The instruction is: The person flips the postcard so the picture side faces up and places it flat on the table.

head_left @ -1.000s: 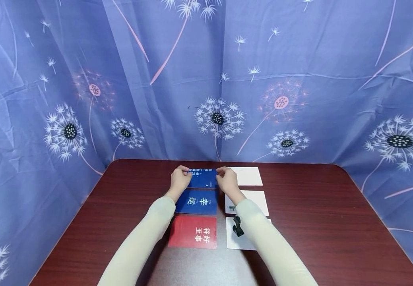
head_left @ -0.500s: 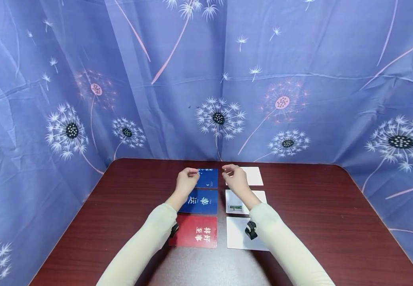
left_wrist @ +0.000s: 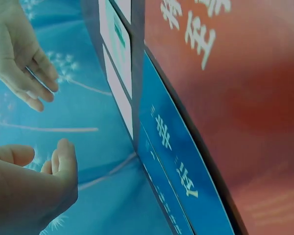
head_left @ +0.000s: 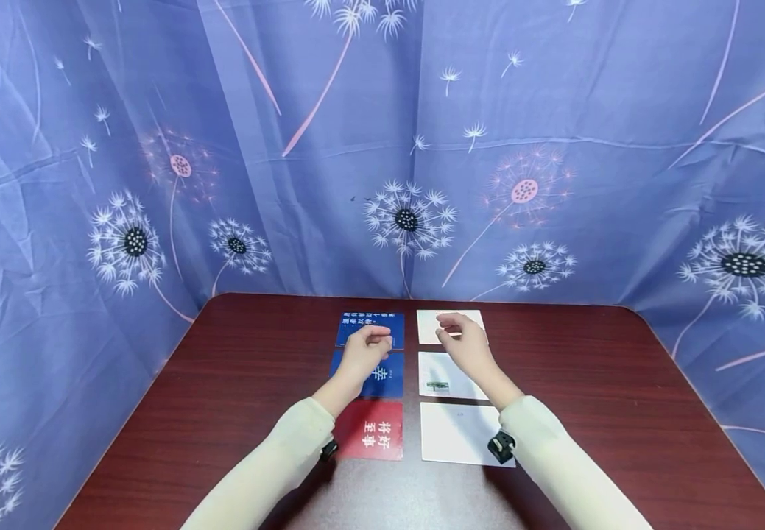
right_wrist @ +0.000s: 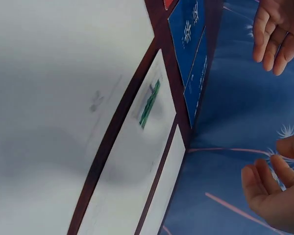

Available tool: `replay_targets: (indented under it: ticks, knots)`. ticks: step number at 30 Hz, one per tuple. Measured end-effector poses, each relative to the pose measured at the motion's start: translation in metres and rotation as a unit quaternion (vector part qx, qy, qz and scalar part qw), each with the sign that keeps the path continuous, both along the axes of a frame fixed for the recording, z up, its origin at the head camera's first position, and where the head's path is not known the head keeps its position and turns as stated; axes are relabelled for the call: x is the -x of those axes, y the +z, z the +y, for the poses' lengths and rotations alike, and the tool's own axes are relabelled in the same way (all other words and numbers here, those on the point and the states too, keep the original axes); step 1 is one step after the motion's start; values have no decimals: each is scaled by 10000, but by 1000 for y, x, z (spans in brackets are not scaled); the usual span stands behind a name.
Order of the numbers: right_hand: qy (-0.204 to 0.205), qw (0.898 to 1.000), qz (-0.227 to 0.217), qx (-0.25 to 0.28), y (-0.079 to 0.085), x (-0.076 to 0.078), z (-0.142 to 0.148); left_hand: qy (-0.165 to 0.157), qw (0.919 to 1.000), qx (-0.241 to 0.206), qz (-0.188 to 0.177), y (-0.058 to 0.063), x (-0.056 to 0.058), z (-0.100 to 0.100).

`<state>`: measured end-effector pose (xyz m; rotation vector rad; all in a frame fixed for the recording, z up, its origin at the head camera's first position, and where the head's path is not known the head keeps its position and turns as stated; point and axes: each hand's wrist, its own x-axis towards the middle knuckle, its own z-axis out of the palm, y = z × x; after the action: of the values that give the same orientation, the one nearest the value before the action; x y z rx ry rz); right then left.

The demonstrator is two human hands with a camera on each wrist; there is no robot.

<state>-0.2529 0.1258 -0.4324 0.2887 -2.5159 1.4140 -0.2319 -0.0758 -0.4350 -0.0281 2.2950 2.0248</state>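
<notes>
My left hand (head_left: 364, 359) hovers over the left column of cards, its fingers loosely bent and nothing between them. It overlaps the far blue card (head_left: 369, 318), which bears white characters, and partly hides the middle blue card (head_left: 392, 383). A red card (head_left: 382, 416) lies nearest in that column. My right hand (head_left: 467, 347), also holding nothing, is above the far white card (head_left: 426, 331). Closer in are a white card with a small green picture (head_left: 436, 368) and a larger-looking white card (head_left: 455, 434). Both wrist views show the hands raised clear of the cards.
The cards lie flat in two columns on a dark red-brown wooden table (head_left: 574, 397), a narrow gap between them. A blue curtain (head_left: 329, 243) with dandelion prints hangs right behind the table's back edge and along both sides.
Both hands have left the far blue card, where they were at its two sides. The left hand came nearer and slightly right; the right hand moved right over the white cards.
</notes>
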Motion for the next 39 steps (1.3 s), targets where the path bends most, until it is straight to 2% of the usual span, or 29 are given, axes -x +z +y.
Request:
replay_targets:
  ticks: [7,15,24,39]
  knots:
    - [7,10000,8,-66,1,-17,23,-372,9991,-197,80,-8,-15,10]
    - [-190,9993,-197,-234,-6,-33,45,-680,9968,-408,-76,-15,-33,20]
    - [-242,9980,-551,-172,-18,-52,63,-864,9956,-307,-216,-27,-50,29]
    - [-308,9933,-1096,-206,-24,-87,89,-1081,9919,-313,-592,-42,-77,31]
